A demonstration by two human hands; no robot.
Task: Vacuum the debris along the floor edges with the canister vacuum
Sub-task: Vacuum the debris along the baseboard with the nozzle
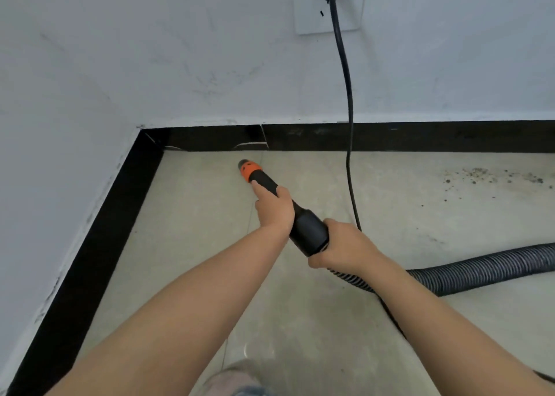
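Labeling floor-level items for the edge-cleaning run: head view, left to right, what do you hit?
Left baseboard → orange nozzle tip → left hand → right hand → ribbed hose → debris patch.

You are facing a room corner where two white walls (180,50) meet, marked with faint grey scuffs. A black baseboard (420,137) runs along their foot. The floor (195,230) is pale beige tile. A white outlet plate (303,14) sits high on the far wall.
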